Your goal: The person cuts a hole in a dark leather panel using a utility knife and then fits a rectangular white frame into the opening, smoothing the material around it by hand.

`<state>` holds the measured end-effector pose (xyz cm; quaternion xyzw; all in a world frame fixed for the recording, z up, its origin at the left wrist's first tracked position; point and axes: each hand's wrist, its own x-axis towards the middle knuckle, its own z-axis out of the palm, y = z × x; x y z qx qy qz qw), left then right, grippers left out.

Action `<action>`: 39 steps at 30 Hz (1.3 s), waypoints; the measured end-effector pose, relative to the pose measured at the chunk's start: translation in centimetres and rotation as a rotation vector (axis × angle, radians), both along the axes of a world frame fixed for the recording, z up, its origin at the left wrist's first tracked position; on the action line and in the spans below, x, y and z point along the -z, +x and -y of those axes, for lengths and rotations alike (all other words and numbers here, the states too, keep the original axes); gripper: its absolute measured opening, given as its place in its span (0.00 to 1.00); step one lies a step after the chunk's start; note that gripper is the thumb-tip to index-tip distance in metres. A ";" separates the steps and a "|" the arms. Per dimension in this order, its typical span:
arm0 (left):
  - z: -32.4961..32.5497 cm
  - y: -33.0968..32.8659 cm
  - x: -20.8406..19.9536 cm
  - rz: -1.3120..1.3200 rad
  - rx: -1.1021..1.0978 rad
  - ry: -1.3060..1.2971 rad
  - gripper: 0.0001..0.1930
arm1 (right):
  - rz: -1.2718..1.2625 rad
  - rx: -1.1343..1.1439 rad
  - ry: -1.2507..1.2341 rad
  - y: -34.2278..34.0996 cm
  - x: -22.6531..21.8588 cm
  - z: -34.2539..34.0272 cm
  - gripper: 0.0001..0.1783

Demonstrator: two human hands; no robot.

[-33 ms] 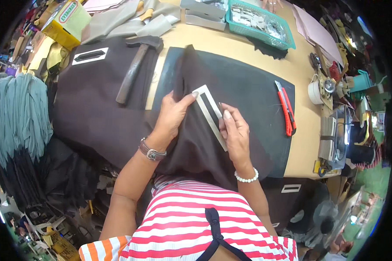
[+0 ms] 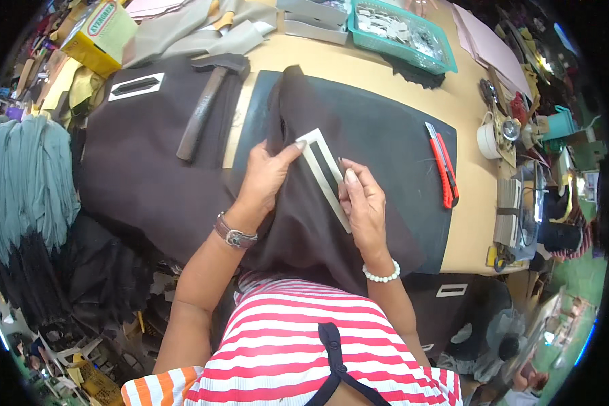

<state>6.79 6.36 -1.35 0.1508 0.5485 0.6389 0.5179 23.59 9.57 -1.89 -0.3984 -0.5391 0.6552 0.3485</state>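
Observation:
A piece of dark brown leather [image 2: 298,223] is bunched up in front of me, with a pale rectangular frame [image 2: 321,159] lying slanted on it around a long narrow slot. My left hand [image 2: 267,176] grips the leather from the left, its thumb pressing on the frame's upper end. On the frame's other side, my right hand [image 2: 364,199] is closed in a pinch beside its right edge. A small dark tip shows at those fingertips, but what they hold is too small to make out. The leather rests partly over a black cutting mat [image 2: 406,155].
A hammer [image 2: 201,111] lies on more brown leather at left, below another pale frame [image 2: 137,86]. To the right is a red utility knife [image 2: 442,166] on the mat's edge. A teal basket [image 2: 402,57] of small pieces stands at the back. Blue-grey material [image 2: 30,179] hangs at far left.
The whole view has shifted very slightly. Both hands keep their hold, and the leather and frame look the same.

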 end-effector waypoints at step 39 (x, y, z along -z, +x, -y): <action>1.3 2.6 -1.9 0.026 0.080 0.169 0.10 | 0.128 -0.075 0.045 1.4 -2.8 -0.6 0.11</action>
